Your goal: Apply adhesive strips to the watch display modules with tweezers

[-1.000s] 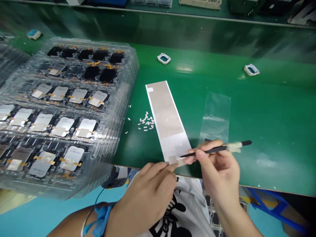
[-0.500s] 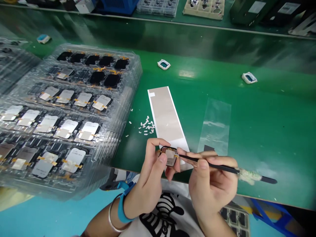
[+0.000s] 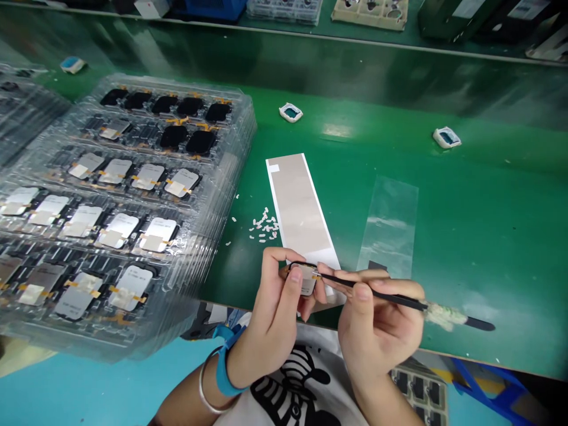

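Observation:
My left hand is closed around a small square display module, its silvery back facing up and its rim dark. My left thumb presses on that back. In my right hand is a pair of black tweezers, with whitish wrapping near the rear end. The tweezer tip meets the module's right edge, by a small orange flex tab. A long sheet of beige stickers with white borders lies on the bench just beyond my hands, its near end partly hidden by them.
Stacked clear trays of similar modules fill the left. Small white scraps lie beside the sheet, and a clear plastic bag is to its right. White-framed pieces sit farther back, below a shelf with boxes.
The module has tilted slightly, and my left thumb has shifted a little over its back. My right hand and the tweezers have moved very slightly left. The view has shifted a little.

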The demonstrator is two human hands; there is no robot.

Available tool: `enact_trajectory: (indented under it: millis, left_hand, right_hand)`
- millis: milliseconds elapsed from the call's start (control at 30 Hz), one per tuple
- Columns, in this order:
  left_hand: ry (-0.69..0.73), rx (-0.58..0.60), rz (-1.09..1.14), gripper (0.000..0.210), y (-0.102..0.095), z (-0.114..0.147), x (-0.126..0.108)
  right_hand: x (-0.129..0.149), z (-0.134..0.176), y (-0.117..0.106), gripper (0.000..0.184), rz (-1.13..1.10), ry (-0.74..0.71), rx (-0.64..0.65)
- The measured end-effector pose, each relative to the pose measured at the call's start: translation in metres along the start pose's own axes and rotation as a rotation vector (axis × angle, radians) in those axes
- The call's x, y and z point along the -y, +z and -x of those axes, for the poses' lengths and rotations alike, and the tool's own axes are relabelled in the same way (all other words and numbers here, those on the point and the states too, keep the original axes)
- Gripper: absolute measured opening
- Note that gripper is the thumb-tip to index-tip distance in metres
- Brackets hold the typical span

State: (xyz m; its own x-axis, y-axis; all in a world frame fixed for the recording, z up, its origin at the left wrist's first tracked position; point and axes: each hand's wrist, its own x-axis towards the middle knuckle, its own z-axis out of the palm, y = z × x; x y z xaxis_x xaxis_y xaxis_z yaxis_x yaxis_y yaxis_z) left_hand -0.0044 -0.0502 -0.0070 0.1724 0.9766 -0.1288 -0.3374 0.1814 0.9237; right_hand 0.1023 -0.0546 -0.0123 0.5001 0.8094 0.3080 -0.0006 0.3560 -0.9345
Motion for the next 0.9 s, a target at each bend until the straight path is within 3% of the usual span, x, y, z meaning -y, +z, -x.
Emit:
enact_trajectory:
  millis: [167, 333, 433, 600, 733, 900]
  left_hand:
    - [0.030, -0.037, -0.061, 0.012, 0.002, -0.006, 0.001]
    - [0.015, -0.030, -0.167, 0.019, 0.005, -0.009, 0.001]
    - [-0.022, 0.103, -0.332, 0.014, 0.010, -0.010, 0.002]
    - [0.103, 0.392, -0.730, 0.008, 0.027, -0.019, 0.004]
    - [0.218, 0.509, -0.924, 0.013, 0.041, -0.030, 0.007]
    - [0.233, 0.501, -0.933, 0.010, 0.043, -0.034, 0.009]
  right_hand:
    - [0.003, -0.003, -0.002, 0.013, 0.004, -0.015, 0.006]
    - [0.010, -0.020, -0.026, 0.014, 0.023, -0.044, -0.134]
    - [0.011, -0.035, -0.058, 0.015, 0.167, -0.021, -0.175]
    - [0.005, -0.049, -0.104, 0.017, 0.314, 0.189, -0.010]
    - [-0.001, -0.048, -0.112, 0.016, 0.313, 0.237, 0.046]
    - [-0.003, -0.046, -0.110, 0.018, 0.267, 0.264, 0.045]
